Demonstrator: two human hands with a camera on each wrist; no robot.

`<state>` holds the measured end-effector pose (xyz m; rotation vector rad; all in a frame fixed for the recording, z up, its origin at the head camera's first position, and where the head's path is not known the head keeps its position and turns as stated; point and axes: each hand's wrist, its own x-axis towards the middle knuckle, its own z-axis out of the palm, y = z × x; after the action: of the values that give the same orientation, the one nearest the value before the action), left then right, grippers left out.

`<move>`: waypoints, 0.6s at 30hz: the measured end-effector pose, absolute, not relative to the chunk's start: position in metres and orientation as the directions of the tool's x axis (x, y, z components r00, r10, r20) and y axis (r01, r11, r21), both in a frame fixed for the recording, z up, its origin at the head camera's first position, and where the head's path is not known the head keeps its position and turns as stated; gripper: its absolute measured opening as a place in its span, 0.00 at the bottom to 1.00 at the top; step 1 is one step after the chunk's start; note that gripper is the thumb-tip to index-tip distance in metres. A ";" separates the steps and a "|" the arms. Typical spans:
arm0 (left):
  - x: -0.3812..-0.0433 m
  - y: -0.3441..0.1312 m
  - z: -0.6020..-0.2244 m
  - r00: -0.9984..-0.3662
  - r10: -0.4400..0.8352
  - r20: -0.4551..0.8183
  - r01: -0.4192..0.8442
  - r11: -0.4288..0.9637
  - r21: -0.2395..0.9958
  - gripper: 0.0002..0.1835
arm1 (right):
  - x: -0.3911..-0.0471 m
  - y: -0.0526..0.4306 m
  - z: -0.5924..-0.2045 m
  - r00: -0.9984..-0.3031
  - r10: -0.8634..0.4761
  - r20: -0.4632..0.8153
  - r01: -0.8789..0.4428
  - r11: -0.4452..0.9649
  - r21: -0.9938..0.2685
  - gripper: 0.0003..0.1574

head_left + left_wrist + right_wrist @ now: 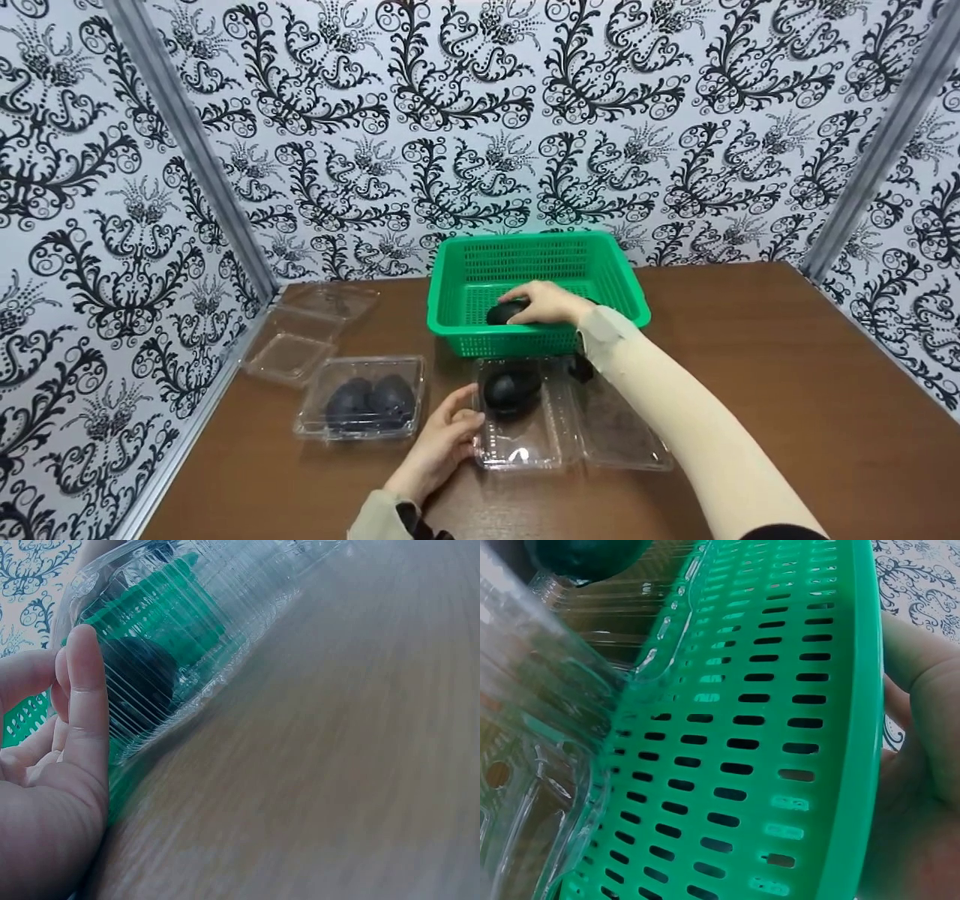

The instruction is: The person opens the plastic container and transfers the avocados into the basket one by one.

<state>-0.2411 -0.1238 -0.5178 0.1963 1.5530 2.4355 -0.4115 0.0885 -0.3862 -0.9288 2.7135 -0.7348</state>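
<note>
Inside the green basket [536, 341], near its front wall, my right hand [551, 302] grips a dark avocado [504, 312]. In the right wrist view the basket's wall hides what that hand [922, 765] holds. An opened clear plastic clamshell [525, 446] lies in front of the basket. One dark avocado [511, 390] sits in its left half, toward the back. My left hand [442, 442] touches the left side of this clamshell, its fingertips at the wall. In the left wrist view the left hand [60, 727] has one finger straight up beside the ribbed plastic.
Left of my left hand stands a closed clear clamshell [360, 435] with two dark avocados [371, 401] inside. Behind it, an opened clamshell [292, 352] lies at the table's left edge. The brown table [787, 390] ends at a patterned wall [480, 135].
</note>
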 end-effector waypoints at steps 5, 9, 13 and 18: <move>-0.242 -0.124 -0.518 -0.960 0.278 -0.023 -0.136 -0.396 0.908 0.36 | -0.412 0.089 -0.389 -0.783 -0.621 -0.028 -0.521 0.679 -0.517 0.31; -0.242 -0.124 -0.518 -0.960 0.278 -0.029 -0.139 -0.386 0.912 0.36 | -0.412 0.090 -0.390 -0.777 -0.627 -0.053 -0.513 0.680 -0.524 0.30; -0.242 -0.124 -0.518 -0.960 0.279 -0.026 -0.139 -0.392 0.909 0.35 | -0.413 0.090 -0.392 -0.773 -0.632 -0.060 -0.514 0.679 -0.525 0.29; -0.241 -0.124 -0.518 -0.961 0.276 -0.025 -0.137 -0.398 0.907 0.35 | -0.414 0.092 -0.394 -0.773 -0.626 -0.100 -0.495 0.694 -0.522 0.28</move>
<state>-0.2413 -0.1238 -0.5178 0.1885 1.5588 2.4299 -0.4139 0.0921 -0.3941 -0.8917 2.6350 -0.6971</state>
